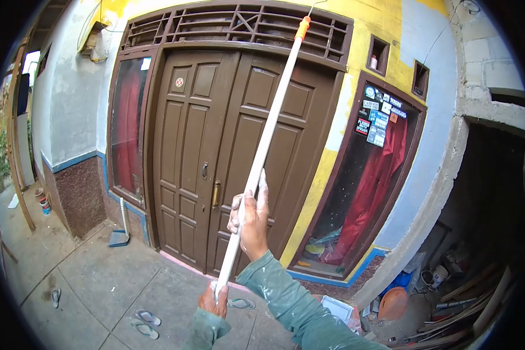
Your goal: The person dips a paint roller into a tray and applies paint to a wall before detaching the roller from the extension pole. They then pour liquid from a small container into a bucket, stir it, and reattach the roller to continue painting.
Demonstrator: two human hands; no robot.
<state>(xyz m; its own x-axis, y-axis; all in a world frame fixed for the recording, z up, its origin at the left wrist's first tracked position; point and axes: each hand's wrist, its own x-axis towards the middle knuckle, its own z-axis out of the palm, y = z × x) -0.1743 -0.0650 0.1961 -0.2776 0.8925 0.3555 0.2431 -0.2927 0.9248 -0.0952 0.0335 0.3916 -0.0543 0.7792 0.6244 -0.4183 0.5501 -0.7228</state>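
Note:
A long white pole slants up across the view in front of the brown double door. At its top sits an orange handle with a thin bent metal rod, like a paint roller's; the rod's end is cut off by the upper edge. My right hand, spotted with white paint, is closed around the middle of the pole. Lower down, my left hand grips the pole near its bottom end. Both green sleeves carry white specks.
Windows with red curtains flank the door; stickers cover part of the right window. Yellow and pale blue-grey wall surrounds them. Sandals and a dustpan are on the concrete floor. Clutter, including a white tray and wood strips, lies right.

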